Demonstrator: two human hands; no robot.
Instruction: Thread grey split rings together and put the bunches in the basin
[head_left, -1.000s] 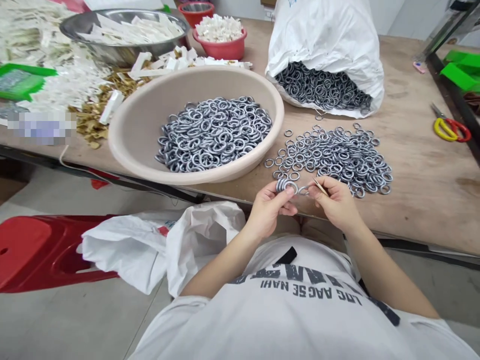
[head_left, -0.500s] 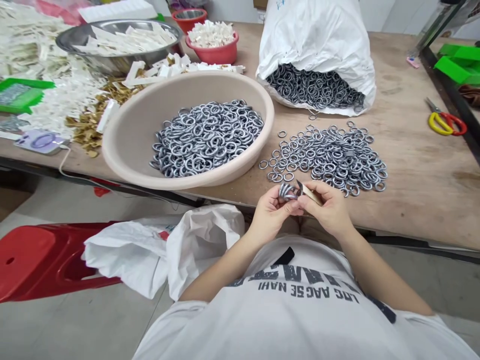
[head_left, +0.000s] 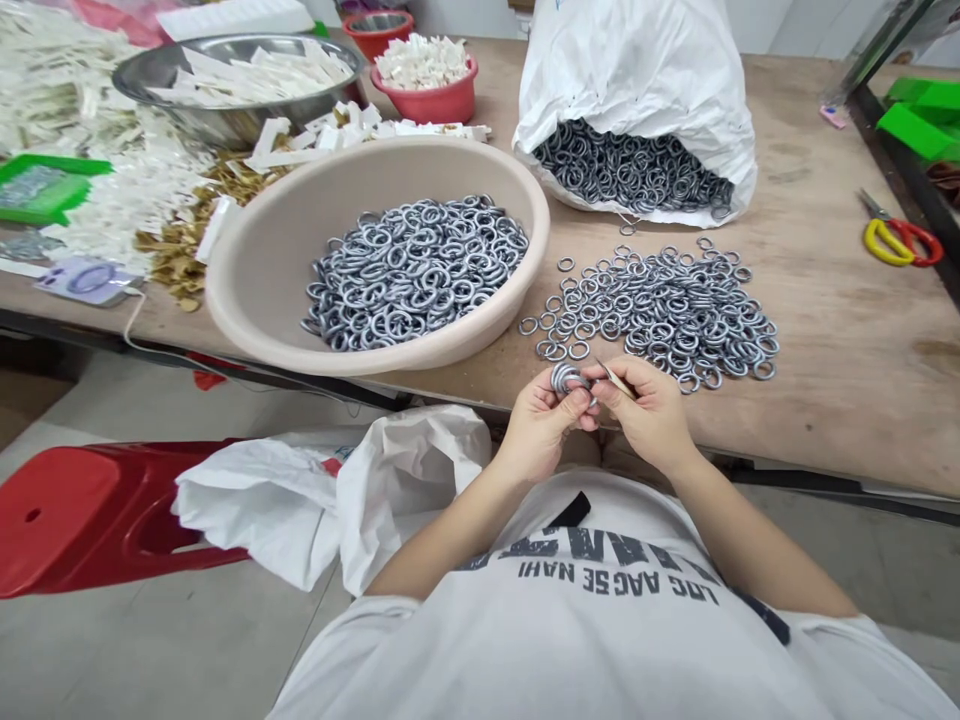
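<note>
At the table's near edge my left hand [head_left: 544, 420] is closed on a small stack of metal rings [head_left: 565, 379]. My right hand [head_left: 651, 412] touches it from the right and pinches a thin tan strip [head_left: 616, 378] against the stack. Just beyond my hands lies a loose pile of rings [head_left: 660, 312] on the wooden table [head_left: 840, 330]. A beige basin [head_left: 277, 270] holding many rings sits to the left of the pile. Behind the pile a white bag [head_left: 637, 90] lies open with more rings inside.
Scissors [head_left: 900, 240] lie at the right. At the back left are a steel bowl [head_left: 225, 80] of white pieces, a red bowl [head_left: 427, 85], scattered white and tan scraps and a green tray [head_left: 41, 185]. A red stool [head_left: 90, 510] and a white bag [head_left: 337, 490] are below left.
My hands have come together: the right hand with the strip moved left against the ring stack in my left hand. The view shifted slightly.
</note>
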